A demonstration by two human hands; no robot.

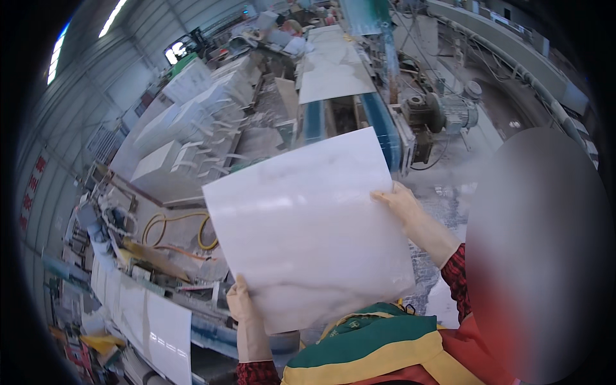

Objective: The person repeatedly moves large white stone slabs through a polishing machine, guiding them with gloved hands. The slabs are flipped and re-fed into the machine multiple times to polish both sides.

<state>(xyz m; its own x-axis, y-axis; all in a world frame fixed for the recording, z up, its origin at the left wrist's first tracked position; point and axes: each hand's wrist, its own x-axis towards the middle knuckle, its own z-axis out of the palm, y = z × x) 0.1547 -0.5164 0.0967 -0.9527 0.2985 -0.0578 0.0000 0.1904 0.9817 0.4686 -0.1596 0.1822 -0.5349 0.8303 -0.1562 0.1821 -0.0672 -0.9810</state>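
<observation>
White and glossy: holding the slab (314, 231) out in front of the green garment (385, 340), between both hands. Gripping its left edge, towards the near end, with the left hand (244, 303), showing the thumb at the rim. Gripping the right edge, farther up, with the right hand (399, 204), laying the thumb on the upper face. Hiding most of the fingers from view, so leaving their spread underneath impossible to tell.

Spanning the slab from opposite edges, and so probably sharing the weight fairly, but gripping at staggered points, and so likely inviting a twist under uneven pressure. Calling, at a guess, for matched pressure from both palms, firm enough against slipping on so smooth a surface. Bringing the near edge close to the garment, without clearly showing any contact. Aiming the far right corner towards the conveyor (380, 125) and, off to the right, the motor (459, 117); probably needing a good gap there to avoid chipping.
</observation>
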